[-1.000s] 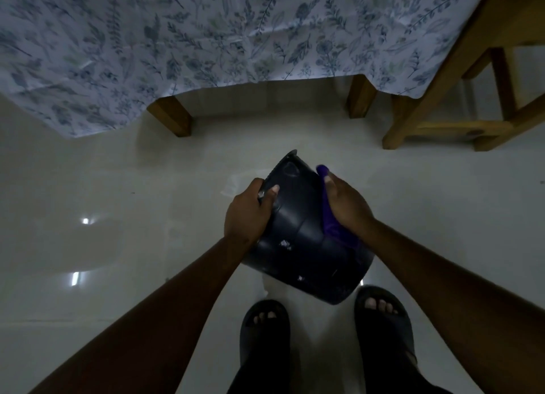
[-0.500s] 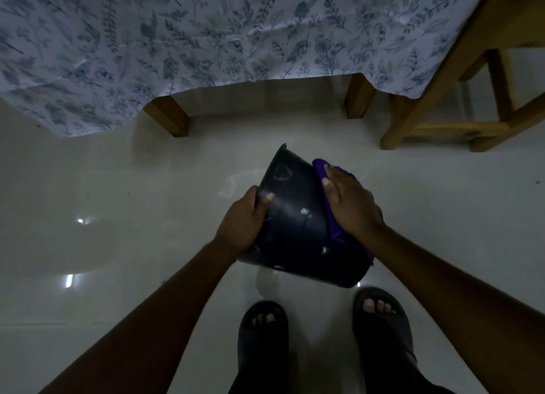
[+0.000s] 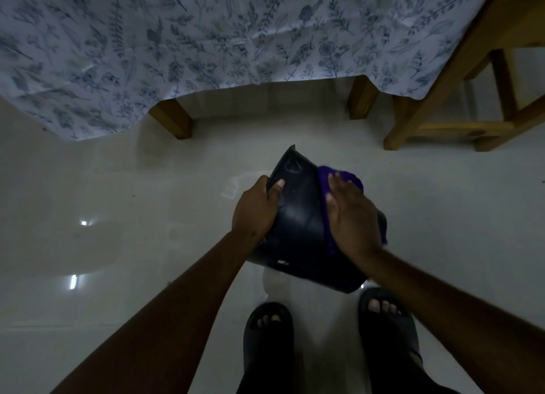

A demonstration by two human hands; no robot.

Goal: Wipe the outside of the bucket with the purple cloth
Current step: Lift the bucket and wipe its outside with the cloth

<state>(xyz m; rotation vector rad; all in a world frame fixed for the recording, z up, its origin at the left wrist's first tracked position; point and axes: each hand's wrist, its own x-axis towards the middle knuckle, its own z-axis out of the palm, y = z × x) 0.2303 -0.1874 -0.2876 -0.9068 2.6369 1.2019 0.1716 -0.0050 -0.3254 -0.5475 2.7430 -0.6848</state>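
Observation:
A dark bucket (image 3: 300,216) is held tilted in the air above the floor, its rim pointing up and away from me and its base toward my feet. My left hand (image 3: 255,210) grips the rim on the left side, thumb over the edge. My right hand (image 3: 352,219) lies flat on the bucket's right outer wall, pressing the purple cloth (image 3: 326,176) against it. The cloth shows beyond my fingertips and along the hand's left edge; the part under the palm is hidden.
A table with a floral tablecloth (image 3: 206,39) hangs low ahead, with wooden legs (image 3: 174,122) below it. A wooden chair frame (image 3: 436,119) stands at the right. My feet in dark sandals (image 3: 268,334) stand on the glossy pale floor (image 3: 118,216) beneath the bucket.
My right hand and the cloth have slid up the bucket's wall and flattened out. The bucket has been turned slightly and raised a little; my left hand keeps its grip on the rim.

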